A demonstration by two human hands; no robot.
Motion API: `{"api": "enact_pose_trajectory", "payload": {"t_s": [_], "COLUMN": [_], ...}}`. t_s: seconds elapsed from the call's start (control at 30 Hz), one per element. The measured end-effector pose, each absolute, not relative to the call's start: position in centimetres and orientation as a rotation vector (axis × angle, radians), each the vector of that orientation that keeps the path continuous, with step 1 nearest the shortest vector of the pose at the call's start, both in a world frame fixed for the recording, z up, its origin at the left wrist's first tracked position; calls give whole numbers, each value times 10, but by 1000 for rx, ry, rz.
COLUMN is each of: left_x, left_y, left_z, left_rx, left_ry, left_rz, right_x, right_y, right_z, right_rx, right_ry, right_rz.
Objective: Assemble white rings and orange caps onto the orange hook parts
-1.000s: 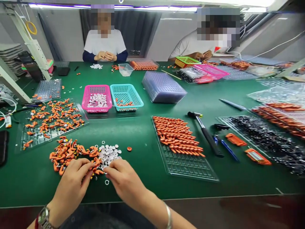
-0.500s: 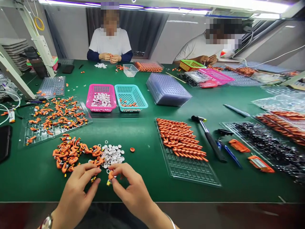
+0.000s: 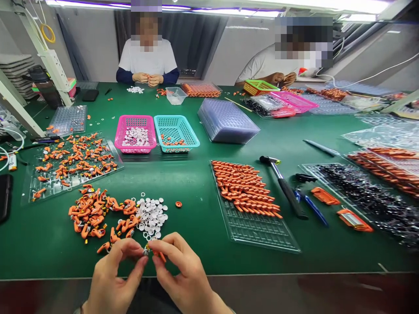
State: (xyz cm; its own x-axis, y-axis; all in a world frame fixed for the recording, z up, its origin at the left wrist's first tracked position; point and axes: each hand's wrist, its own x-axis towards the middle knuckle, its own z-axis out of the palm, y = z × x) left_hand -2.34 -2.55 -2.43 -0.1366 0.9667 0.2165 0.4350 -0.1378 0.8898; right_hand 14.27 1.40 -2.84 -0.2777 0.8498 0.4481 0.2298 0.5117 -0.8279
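Note:
Near the table's front edge, my right hand [image 3: 183,270] pinches an orange part [image 3: 160,255] with a yellow bit at its end. My left hand [image 3: 119,274] meets it from the left, thumb and forefinger closed on a small pale piece [image 3: 145,251] at the orange part's tip. Just beyond my fingers lies a pile of white round caps [image 3: 153,216]. Left of the caps is a heap of orange parts [image 3: 90,211], some with yellow ends. A single orange cap [image 3: 178,204] sits to the right of the white pile.
Behind are a pink basket [image 3: 135,148], a blue basket [image 3: 176,149] and stacked clear trays [image 3: 227,122]. A tray of orange pieces [image 3: 245,189], a hammer [image 3: 288,192] and a black-parts tray [image 3: 366,196] stand right. Two people sit opposite.
My hands have come together nearer the table edge, and my left fingers have closed on a small pale piece at the orange part. The whole view has shifted slightly.

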Motion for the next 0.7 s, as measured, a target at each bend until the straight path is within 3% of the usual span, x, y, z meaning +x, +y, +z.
{"api": "enact_pose_trajectory", "payload": {"t_s": [0.23, 0.4, 0.7], "left_x": [-18, -16, -32], "left_y": [-34, -36, -18], "left_z": [-25, -24, -1], "left_rx": [2026, 2010, 1085], "left_ry": [1611, 1532, 1165], "left_rz": [1296, 1367, 864], "right_x": [138, 141, 154], "right_y": [9, 9, 9], "right_z": [-31, -23, -14], "right_rx": [-929, -895, -696], "right_ry": [-1868, -1857, -1855], "right_rz": [583, 714, 852]}}
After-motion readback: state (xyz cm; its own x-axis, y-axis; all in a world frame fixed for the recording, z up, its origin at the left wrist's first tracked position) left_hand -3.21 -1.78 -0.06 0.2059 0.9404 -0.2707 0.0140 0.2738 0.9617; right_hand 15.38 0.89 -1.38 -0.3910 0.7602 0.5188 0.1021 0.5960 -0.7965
